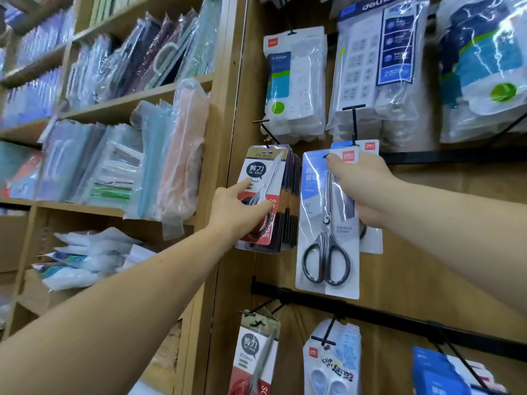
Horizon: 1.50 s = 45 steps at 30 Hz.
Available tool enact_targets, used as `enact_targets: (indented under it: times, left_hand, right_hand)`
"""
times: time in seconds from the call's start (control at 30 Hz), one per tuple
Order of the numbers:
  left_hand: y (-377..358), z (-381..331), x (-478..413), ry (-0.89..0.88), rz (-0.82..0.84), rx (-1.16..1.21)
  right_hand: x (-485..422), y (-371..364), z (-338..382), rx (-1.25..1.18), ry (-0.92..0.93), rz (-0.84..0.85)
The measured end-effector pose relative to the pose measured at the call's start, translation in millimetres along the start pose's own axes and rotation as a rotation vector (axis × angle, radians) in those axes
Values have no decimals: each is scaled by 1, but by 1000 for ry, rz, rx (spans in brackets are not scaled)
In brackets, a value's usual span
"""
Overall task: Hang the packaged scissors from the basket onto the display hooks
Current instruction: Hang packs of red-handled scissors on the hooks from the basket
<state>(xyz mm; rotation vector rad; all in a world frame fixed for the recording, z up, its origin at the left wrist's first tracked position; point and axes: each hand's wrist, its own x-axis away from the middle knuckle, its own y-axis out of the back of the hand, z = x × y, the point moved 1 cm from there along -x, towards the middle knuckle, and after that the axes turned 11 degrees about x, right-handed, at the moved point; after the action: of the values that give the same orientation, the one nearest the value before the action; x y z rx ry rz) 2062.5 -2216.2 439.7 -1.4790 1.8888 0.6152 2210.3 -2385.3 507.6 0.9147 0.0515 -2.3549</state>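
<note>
step in hand: hanging one pack. right hand [368, 189] is gripping the blue scissors pack [328, 223] near its top, thumb lying over the card just beside the hang slot, fingers wrapping behind. the pack is being held upright in front of the wooden display panel, its top sitting just below the black t-tipped hook [354, 124], and looks not yet threaded on. a second blue card [369, 146] is hanging on that hook right behind it

left hand [242, 212] is lying relaxed on the stack of red and gold scissors packs [278, 195] on the neighbouring hook, index finger and thumb stretching flat across the front pack, likely steadying it or pushing it aside

next move, as i'm judging it: raising the pack, lining the slot up with the hook's t-tip, tilting the card to clear the crossbar, then sliding it back. the thumb is sitting near the slot and may be getting in the way

hard to make out: the slot is partly hiding under the thumb, the left hand's lower fingers are hiding behind the palm, the basket is not showing, the left shelves [114, 109] are blurring
</note>
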Motion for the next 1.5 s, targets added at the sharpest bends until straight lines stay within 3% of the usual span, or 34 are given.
enact_targets:
  times: [0.13,0.73,0.87,1.07,1.13,1.23,1.3,1.43,1.5]
  left_hand:
    - [-2,11,4,-68,-26,29]
    - [-9,8,-18,11,-7,6]
    - [-8,12,-16,54,60,-14]
    - [-16,8,-9,166,137,-365]
    - [-14,4,2,144,113,-447]
    - [-10,-3,25,-12,4,-308]
    - [-16,-17,49,-57,81,-107]
    - [-48,-49,107,30,490,65]
    - [-69,-58,122,90,612,163]
  right_hand:
    - [0,4,-6,-11,20,0]
    - [-4,5,-25,-8,38,6]
    - [-4,4,-29,-16,29,6]
    - [1,-1,-29,-24,1,13]
    - [5,3,-27,-26,1,13]
    - [10,11,-25,-36,0,-4]
    - [13,18,-23,-44,-11,-11]
    - [19,42,-18,-111,-32,-26]
    - [22,61,-16,-134,-37,-37]
